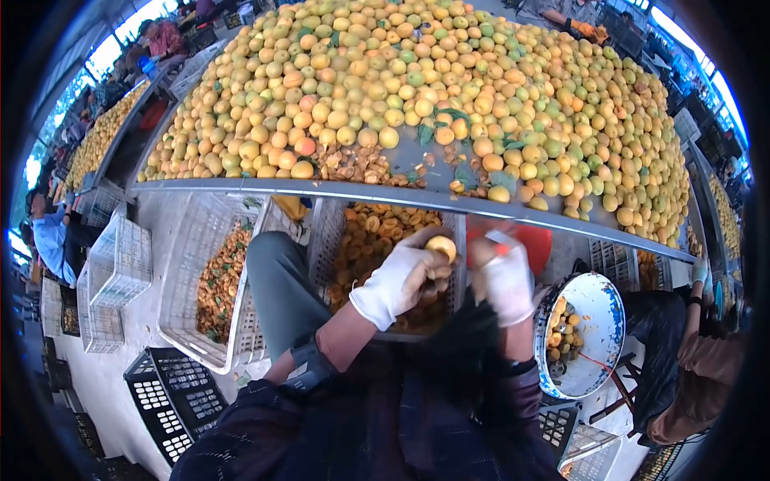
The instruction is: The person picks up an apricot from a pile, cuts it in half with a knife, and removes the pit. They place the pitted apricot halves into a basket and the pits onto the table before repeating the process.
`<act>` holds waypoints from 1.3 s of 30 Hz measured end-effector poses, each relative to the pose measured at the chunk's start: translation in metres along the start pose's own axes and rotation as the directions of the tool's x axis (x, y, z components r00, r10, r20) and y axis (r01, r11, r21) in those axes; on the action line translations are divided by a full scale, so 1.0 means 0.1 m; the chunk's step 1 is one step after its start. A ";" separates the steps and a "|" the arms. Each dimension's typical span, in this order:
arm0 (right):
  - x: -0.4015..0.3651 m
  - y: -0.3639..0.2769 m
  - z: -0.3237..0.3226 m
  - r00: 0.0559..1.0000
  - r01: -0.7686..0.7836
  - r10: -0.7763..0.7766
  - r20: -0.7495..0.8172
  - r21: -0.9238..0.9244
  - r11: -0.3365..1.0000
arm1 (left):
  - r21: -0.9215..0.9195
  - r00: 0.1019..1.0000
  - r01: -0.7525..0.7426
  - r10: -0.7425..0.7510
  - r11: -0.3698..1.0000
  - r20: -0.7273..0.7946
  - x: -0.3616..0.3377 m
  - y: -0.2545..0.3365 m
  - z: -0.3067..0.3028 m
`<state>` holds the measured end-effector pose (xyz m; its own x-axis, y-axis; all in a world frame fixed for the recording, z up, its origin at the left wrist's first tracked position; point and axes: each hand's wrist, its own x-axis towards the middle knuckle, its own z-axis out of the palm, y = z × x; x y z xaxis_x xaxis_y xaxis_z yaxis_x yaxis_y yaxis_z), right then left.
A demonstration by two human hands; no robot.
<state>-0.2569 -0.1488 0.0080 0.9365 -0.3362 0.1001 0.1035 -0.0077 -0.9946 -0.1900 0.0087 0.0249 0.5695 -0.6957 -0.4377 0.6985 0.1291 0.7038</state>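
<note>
My left hand point(395, 276), in a white glove with bare-looking brownish fingertips, is closed around an apricot point(441, 245) whose pale cut face shows. It is over a crate point(321, 240) of split apricots point(365, 240) between my knees. My right hand point(505, 280), also gloved, is raised just to the right and smeared by motion. Its fingers are curled around a small thing with an orange part point(502, 249), too blurred to name. Above both hands, a metal-edged table point(321, 189) bears a large heap of whole apricots point(449, 72).
Apricot scraps point(353, 163) lie near the table edge. At left stands a white crate point(180, 297) of scraps, with a black crate point(176, 401) below. On the right are a red basin point(529, 240) and a white bucket point(601, 321) containing fruit. A co-worker's leg point(658, 337) is beside the bucket.
</note>
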 end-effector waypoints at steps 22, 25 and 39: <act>0.11 0.35 0.04 0.869 -0.139 0.398 -0.293 0.628 0.766 | 0.915 0.974 -0.227 0.081 0.333 0.213 0.86 1.09 -0.02; -0.09 1.01 0.10 0.943 -0.219 0.257 -0.213 0.186 0.958 | 0.935 0.785 -0.166 0.532 -0.314 0.318 1.40 1.14 -0.26; -0.04 0.91 0.42 0.805 -0.524 0.587 -0.087 0.360 0.772 | 0.862 0.862 0.049 0.458 -0.505 0.220 2.29 1.17 -0.29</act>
<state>-0.2368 -0.1091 -0.0821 0.7858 -0.3567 -0.5052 -0.2901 0.5088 -0.8105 0.0344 -0.1150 -0.0090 0.7153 -0.6955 0.0680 -0.6984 -0.7079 0.1054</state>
